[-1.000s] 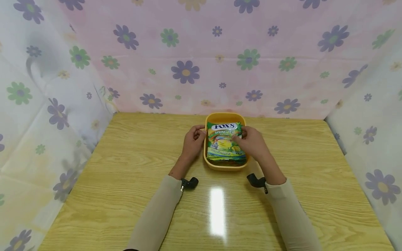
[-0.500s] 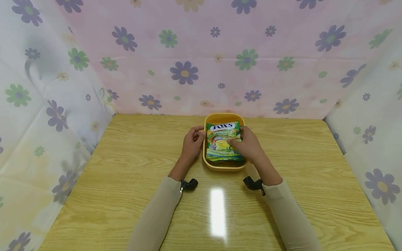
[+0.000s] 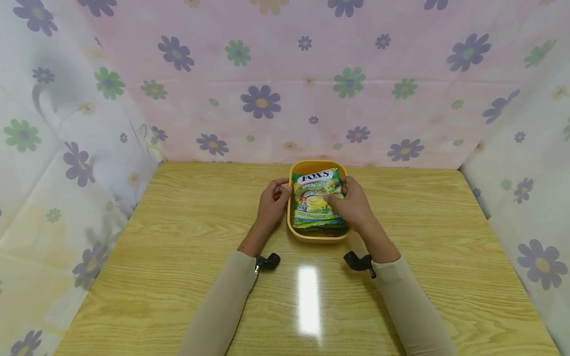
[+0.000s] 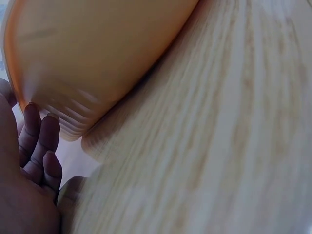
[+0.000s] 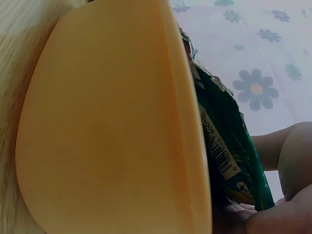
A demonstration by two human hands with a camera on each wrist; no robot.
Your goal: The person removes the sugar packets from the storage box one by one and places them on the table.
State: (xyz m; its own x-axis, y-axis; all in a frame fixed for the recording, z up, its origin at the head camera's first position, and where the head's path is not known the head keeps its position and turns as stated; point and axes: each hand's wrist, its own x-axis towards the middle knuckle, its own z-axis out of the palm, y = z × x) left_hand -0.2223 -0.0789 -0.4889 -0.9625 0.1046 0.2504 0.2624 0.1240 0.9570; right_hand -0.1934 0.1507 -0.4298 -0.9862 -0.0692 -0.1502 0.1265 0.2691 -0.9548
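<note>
A yellow plastic tub (image 3: 318, 239) stands on the table, with a stack of candy packets in it. The top one, a green Fox's Spring Tea candy packet (image 3: 311, 203), lies slightly turned. My left hand (image 3: 271, 202) holds the tub's left rim; in the left wrist view its fingers (image 4: 46, 134) are bent against the outer wall, thumb by the rim. With the thumb on top, my right hand (image 3: 356, 203) pinches the top packet's right side. The right wrist view shows the packet's dark green back (image 5: 226, 131) with a barcode, lifted above the rim; the fingers below are partly hidden.
The wood-grain table (image 3: 187, 237) extends around the tub and carries a bright light reflection in front. A flowered cloth (image 3: 222, 109) hangs close behind the tub and along both sides. Small black cameras (image 3: 269, 261) sit on both wrists.
My right hand has shifted slightly left, its thumb further in over the packet. The top packet has turned a little, its upper right corner rising. My left hand stays at the tub's rim.
</note>
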